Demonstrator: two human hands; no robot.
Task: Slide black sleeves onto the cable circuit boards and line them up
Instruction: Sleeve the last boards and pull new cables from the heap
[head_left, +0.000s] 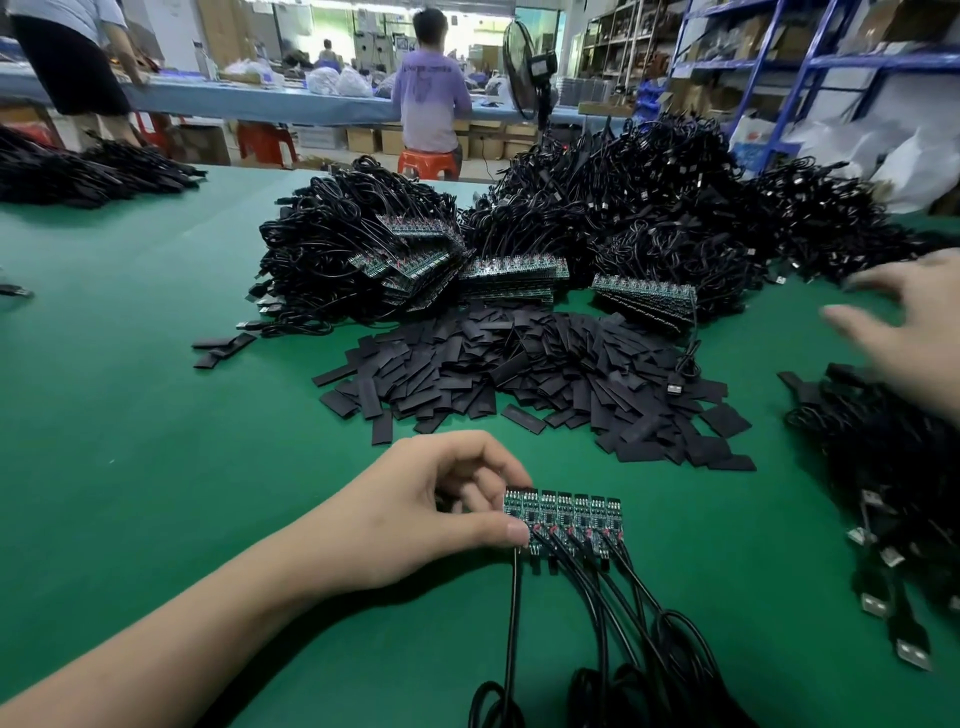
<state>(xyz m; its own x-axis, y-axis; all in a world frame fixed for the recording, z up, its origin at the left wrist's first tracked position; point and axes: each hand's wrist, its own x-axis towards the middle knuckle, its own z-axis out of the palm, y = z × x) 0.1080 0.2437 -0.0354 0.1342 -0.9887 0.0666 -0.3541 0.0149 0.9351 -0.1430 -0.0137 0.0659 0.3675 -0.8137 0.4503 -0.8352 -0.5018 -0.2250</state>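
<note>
A row of several green circuit boards (563, 517) with black cables lies side by side on the green table near me. My left hand (441, 506) pinches the leftmost board of that row between thumb and fingertips. A loose heap of flat black sleeves (540, 374) lies just beyond the row. My right hand (909, 332) hovers at the right edge with fingers spread, blurred and holding nothing, above a pile of black cables (893, 467).
Big piles of coiled black cables with stacked boards (415, 254) fill the middle and back of the table (130, 364). More cables (78, 171) lie at the far left. A person on a red stool (428, 161), a fan and shelves stand behind.
</note>
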